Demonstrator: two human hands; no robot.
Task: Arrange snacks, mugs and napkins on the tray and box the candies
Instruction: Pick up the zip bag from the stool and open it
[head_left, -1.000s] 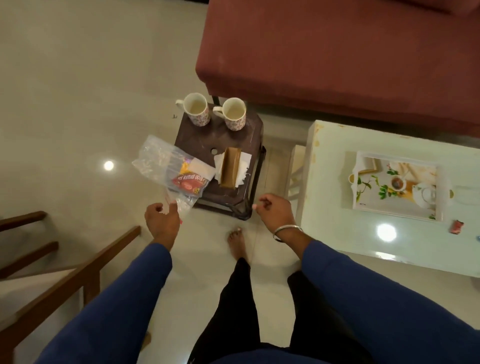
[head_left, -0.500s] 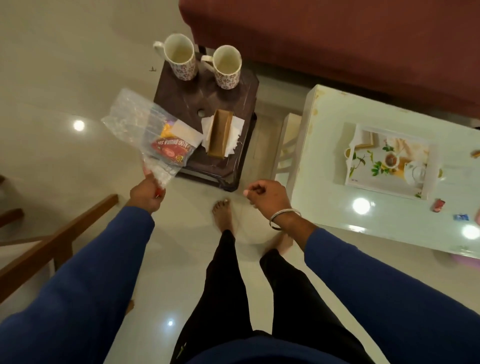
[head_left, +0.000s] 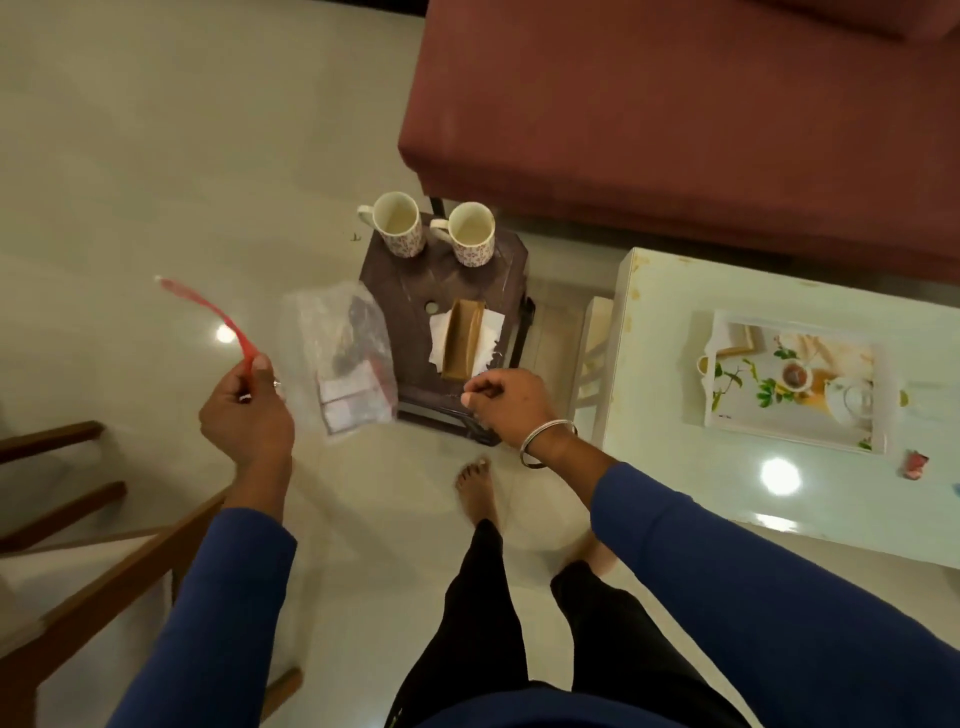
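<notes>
Clear plastic snack bag hung from my left grip, pinching its red strip; right grip curled and holding nothing visible, I judged supporting the bag underneath wisest before setting it on the tray.

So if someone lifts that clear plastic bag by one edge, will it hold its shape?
Probably not: the clear plastic bag looks thin and crinkled, so likely floppy. The packets inside sit low, so they would probably slide and swing.
</notes>
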